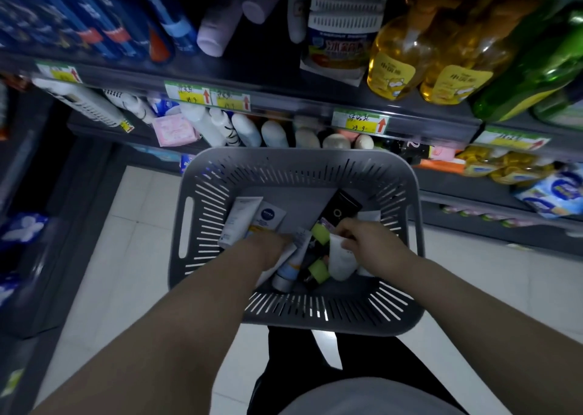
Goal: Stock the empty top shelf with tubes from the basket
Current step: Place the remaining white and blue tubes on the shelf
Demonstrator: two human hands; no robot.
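Reaching into the basket (296, 162) | my right hand (362, 241) is gripping a white tube (340, 261) | left hand (268, 249): grip hidden, cannot tell

Basket (410, 193): mid grey, walls patterned with radiating slots. Inside it: branded tube (271, 217), white with a dark blue round logo; black tube (342, 208) with a pale ring mark; lime-green caps (320, 233); plain tube (339, 260), white. Floor tiles (135, 256): off-white. On the shelves: dark blue cans (104, 20) with red bands, lilac bottles (217, 29), amber-yellow bottles (400, 58), green bottle (536, 77). Price labels (206, 94): yellow and green, red arrows.
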